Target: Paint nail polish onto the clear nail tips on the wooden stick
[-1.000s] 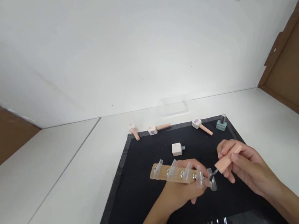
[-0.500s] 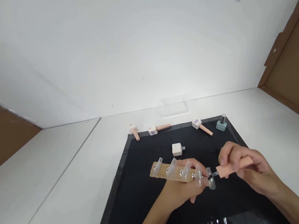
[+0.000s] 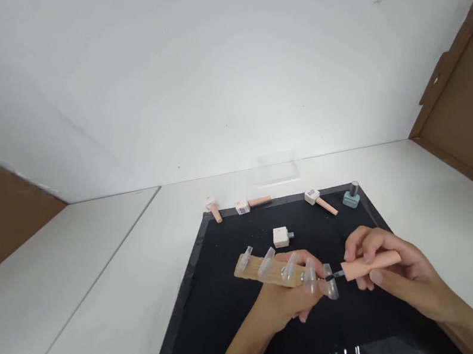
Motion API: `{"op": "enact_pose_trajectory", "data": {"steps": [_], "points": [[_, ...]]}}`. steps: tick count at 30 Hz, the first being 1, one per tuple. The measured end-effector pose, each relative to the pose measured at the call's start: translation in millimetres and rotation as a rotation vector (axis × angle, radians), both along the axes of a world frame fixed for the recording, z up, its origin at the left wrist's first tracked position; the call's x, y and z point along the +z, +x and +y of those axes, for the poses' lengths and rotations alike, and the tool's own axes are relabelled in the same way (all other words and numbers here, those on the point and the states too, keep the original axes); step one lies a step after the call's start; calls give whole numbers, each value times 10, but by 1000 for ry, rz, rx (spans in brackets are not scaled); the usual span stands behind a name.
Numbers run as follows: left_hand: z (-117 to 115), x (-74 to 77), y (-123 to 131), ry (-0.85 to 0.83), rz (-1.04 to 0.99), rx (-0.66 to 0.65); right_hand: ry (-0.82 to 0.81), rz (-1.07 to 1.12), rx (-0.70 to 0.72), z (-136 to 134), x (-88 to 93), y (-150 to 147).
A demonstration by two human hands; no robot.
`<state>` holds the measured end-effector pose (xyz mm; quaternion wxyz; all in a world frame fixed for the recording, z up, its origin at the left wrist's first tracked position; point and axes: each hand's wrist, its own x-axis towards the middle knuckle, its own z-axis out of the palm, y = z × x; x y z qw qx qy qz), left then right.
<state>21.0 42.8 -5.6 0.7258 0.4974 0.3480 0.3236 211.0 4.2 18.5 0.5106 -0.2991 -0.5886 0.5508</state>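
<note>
My left hand (image 3: 284,302) is closed round a wooden holder (image 3: 266,268) that carries several clear false nails in a row. My right hand (image 3: 393,274) pinches a peach nail polish brush cap (image 3: 369,265) held level, its dark brush tip touching the rightmost clear nail (image 3: 331,287). Both hands hover over a black mat (image 3: 221,300). An open white polish bottle (image 3: 281,236) stands on the mat just behind the holder.
Along the mat's far edge lie three white-and-peach polish bottles (image 3: 212,208) (image 3: 251,204) (image 3: 320,200) and a teal bottle (image 3: 351,196) stands upright. A white table (image 3: 78,288) surrounds the mat. Brown boards stand at both sides, the right one (image 3: 472,119) nearer.
The brush cap has swung from tilted to level in my right hand, and its tip stays on the rightmost nail. The holder shifted slightly left.
</note>
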Motion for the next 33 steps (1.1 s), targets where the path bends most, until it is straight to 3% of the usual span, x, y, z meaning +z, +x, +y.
{"op": "enact_pose_trajectory", "data": {"steps": [11, 23, 33], "points": [[1, 42, 0, 2, -7, -6, 83, -61, -113, -19, -49, -20], [-3, 18, -4, 5, -30, -10, 95, -66, -36, -36, -40, -26], [14, 21, -7, 20, -17, -13, 204, -122, -31, -27, -40, -33]]}}
